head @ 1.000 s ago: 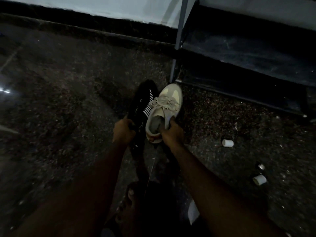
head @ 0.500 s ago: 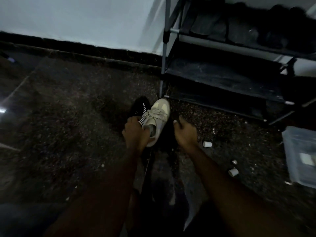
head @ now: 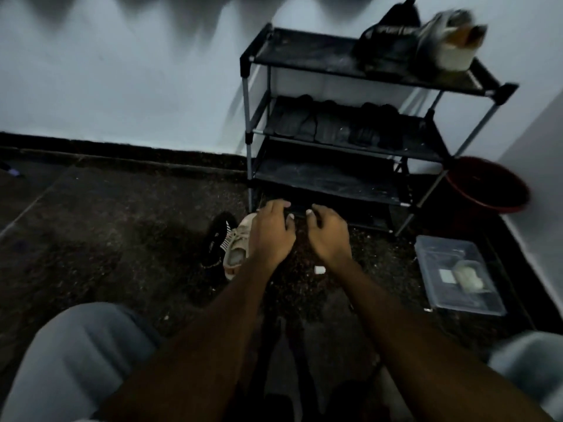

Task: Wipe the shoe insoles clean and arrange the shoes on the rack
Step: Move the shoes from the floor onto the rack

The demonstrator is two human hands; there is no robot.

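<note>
- Left hand [head: 271, 236] and right hand [head: 330, 237] apart, loosely curled, empty, low before the rack [head: 320, 175].
- Beige shoe [head: 237, 254] and black shoe [head: 217, 236] side by side on the floor [head: 122, 239], just left of the rack.

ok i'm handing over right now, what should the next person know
Both the left hand and right hand are empty, fingers loosely curled, over the floor before the rack.
The beige shoe and black shoe lie side by side on the floor near the rack's left front leg.
Done: shelved shoes on the top and middle tiers.
To do: shelve those two; whether their insoles are wiped cannot be told.
</note>
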